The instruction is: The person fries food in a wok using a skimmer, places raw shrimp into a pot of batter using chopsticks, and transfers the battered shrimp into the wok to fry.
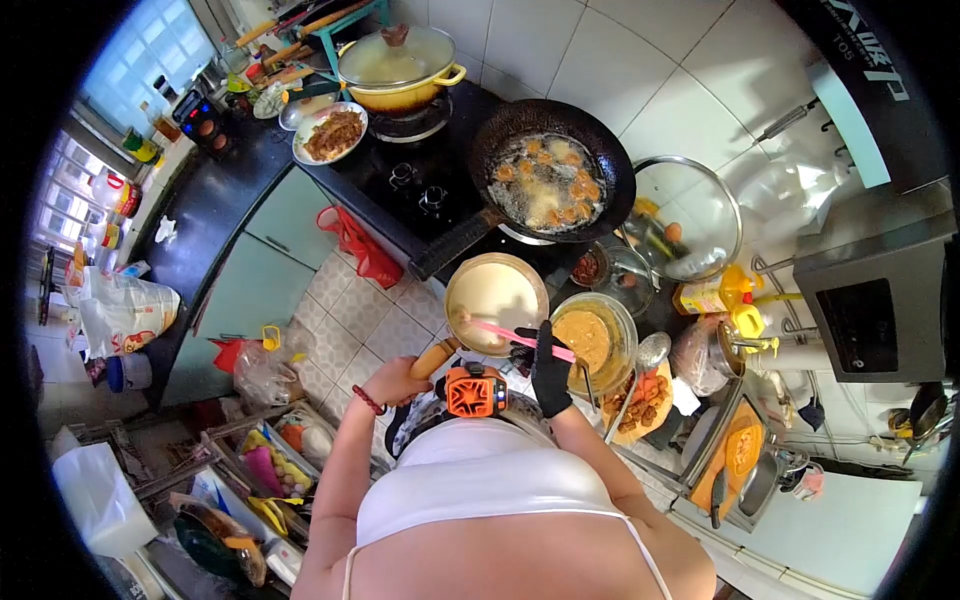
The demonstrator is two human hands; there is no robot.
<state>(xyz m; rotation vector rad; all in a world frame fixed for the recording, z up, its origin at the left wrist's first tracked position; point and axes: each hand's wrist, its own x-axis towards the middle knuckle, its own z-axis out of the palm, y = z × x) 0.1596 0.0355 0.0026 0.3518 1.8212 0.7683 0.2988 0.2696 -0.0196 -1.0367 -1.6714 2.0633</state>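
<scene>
My left hand (393, 382), with a red bead bracelet at the wrist, grips the wooden handle (433, 360) of a saucepan (455, 285). Pale, creamy liquid (495, 300) fills the pan, which I hold in front of me. In a black glove, my right hand (550, 375) is closed around a long pink utensil (500, 331). The utensil's far end reaches over the creamy liquid. Right beside the gloved hand is a bowl (628, 340) of tan batter (583, 338).
Behind the saucepan, a black wok (490, 125) holds browned pieces in bubbling oil. A yellow lidded pot (400, 98) and a plate of food (330, 133) stand at the back left. To the right are a glass lid (690, 215), an oil bottle (705, 295) and a plate of fried pieces (645, 405).
</scene>
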